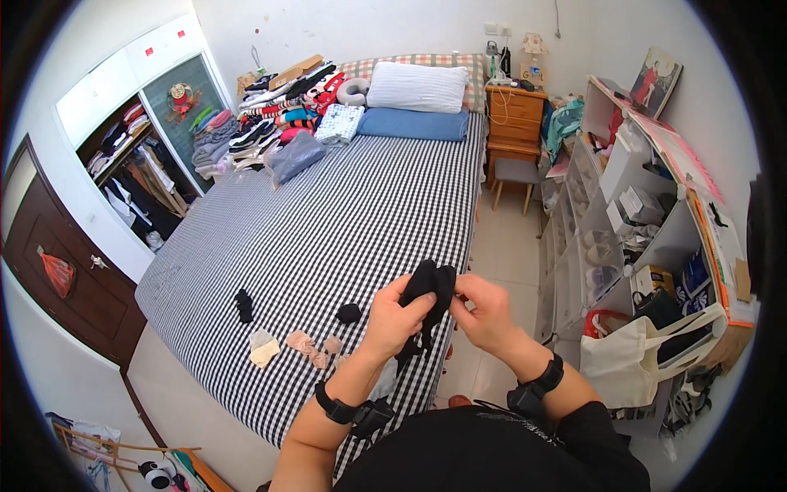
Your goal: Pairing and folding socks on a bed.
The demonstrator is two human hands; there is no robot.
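Observation:
Both my hands hold a black cloth item (430, 286), perhaps a sock or stocking, above the bed's near right edge. My left hand (396, 317) grips its left side with the thumb on top. My right hand (482, 307) pinches its right edge. More black fabric lies below my hands, partly hidden. On the black-and-white checked bed sheet (344, 227) lie a balled black cloth item (348, 313), another black bundle (244, 305), a cream cloth piece (264, 352) and several beige-pink pieces (301, 343). A pale grey cloth (385, 380) is partly behind my left forearm.
Stacked folded clothes (258, 132), a plastic-wrapped item (296, 158), a rolled blue blanket (412, 124) and a white pillow (418, 87) sit at the bed's far end. A shelf unit (590, 246) with a canvas tote bag (618, 360) stands right; beyond are a grey stool (516, 171) and wooden nightstand (515, 120).

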